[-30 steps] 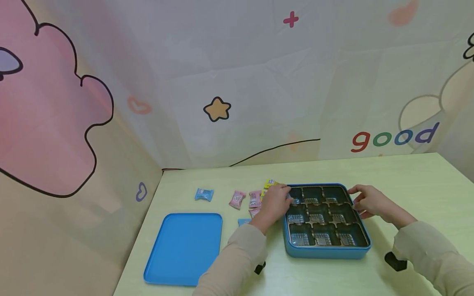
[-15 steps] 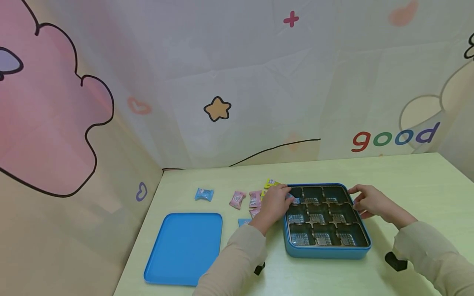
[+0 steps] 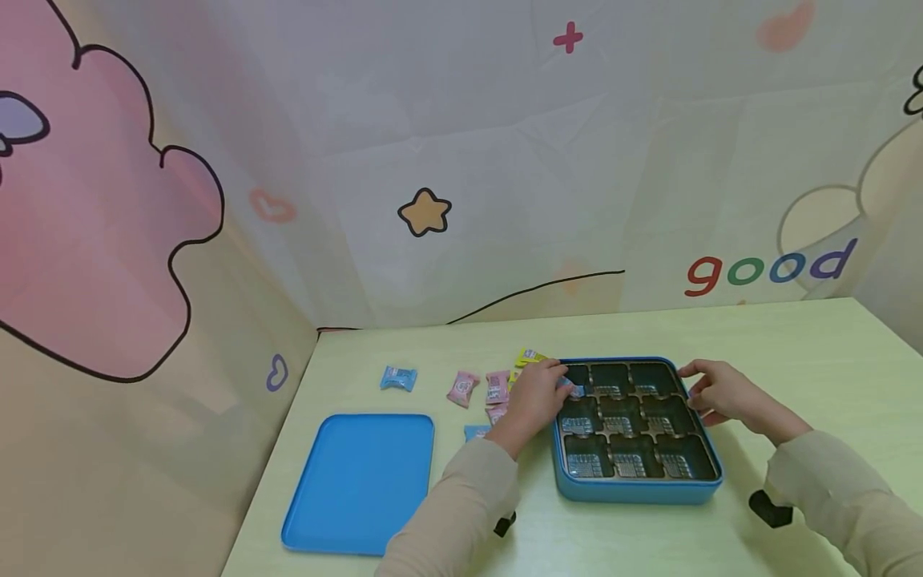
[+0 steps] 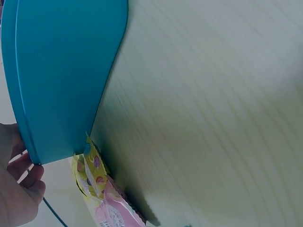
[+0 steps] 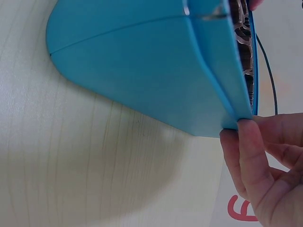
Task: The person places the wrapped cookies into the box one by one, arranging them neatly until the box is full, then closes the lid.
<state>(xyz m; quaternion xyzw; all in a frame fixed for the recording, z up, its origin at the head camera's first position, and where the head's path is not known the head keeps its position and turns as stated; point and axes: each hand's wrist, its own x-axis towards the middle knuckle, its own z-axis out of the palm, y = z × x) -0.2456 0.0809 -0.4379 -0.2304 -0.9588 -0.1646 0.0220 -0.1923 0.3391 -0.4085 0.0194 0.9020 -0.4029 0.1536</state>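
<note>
no real change vs 1 sec ago: left hand point(image 3: 532, 399) & right hand point(image 3: 723, 394) still gripped the blue box point(image 3: 636, 491) nr its far corners. box sat on the table point(image 3: 800, 353), pkts point(image 3: 497, 388) beside it; work prob. hadn't progressed.

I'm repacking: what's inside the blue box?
A nine-compartment tray; a blue packet at its far-left corner, partly hidden by the left hand. The tray covers what's beneath.
</note>
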